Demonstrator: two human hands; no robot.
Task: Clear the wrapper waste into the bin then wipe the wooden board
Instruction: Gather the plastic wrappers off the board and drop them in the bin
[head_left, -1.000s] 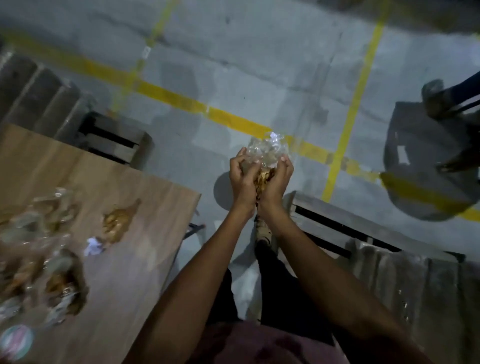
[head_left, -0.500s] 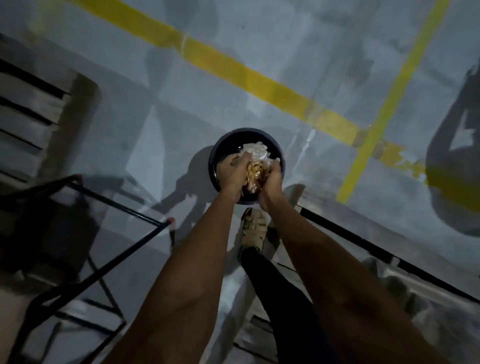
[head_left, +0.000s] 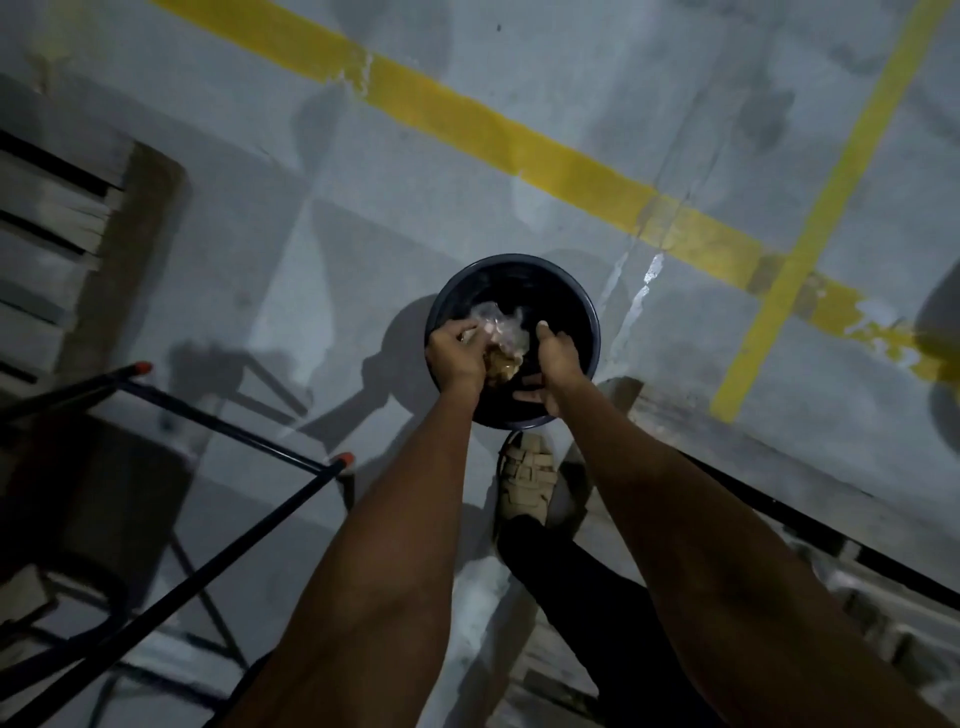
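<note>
— Where are your hands?
— Both arms reach down over the bin (head_left: 582, 306); my left hand (head_left: 457, 356) pinches the wrappers (head_left: 501, 332) above it; my right hand (head_left: 556, 358) hangs beside, fingers loosely apart.

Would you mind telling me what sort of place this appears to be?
Probably a warehouse or workshop floor: bare concrete with painted yellow lines, wooden pallets, and a dark bin standing on the ground.
</note>
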